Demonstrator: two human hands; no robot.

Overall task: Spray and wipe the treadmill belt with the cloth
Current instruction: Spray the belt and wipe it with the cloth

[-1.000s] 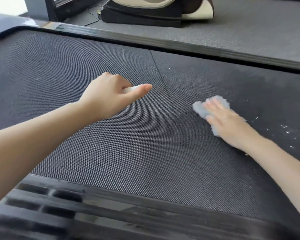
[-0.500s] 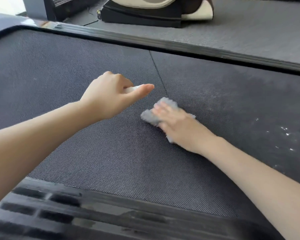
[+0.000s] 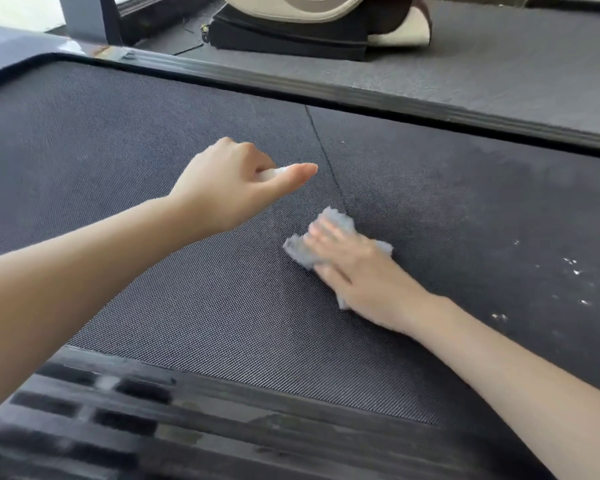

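The dark woven treadmill belt (image 3: 153, 168) fills most of the head view. My right hand (image 3: 357, 271) lies flat on a fluffy grey cloth (image 3: 336, 220) and presses it onto the belt near a thin seam line (image 3: 323, 150). My left hand (image 3: 232, 181) hovers above the belt to the upper left of the cloth, fingers curled around a small white object (image 3: 271, 172), most of it hidden in the fist; it looks like the sprayer, thumb stretched along it. The belt looks darker and damp to the right of the seam.
White specks (image 3: 575, 268) dot the belt at the right. A ribbed black side rail (image 3: 153, 420) runs along the near edge and another rail (image 3: 361, 88) along the far edge. Beyond it lie grey floor mat and a beige and black machine base (image 3: 291, 32).
My right hand slid the cloth leftward across the belt from the right side to the seam, then edged slightly back right. My left hand stayed in place.
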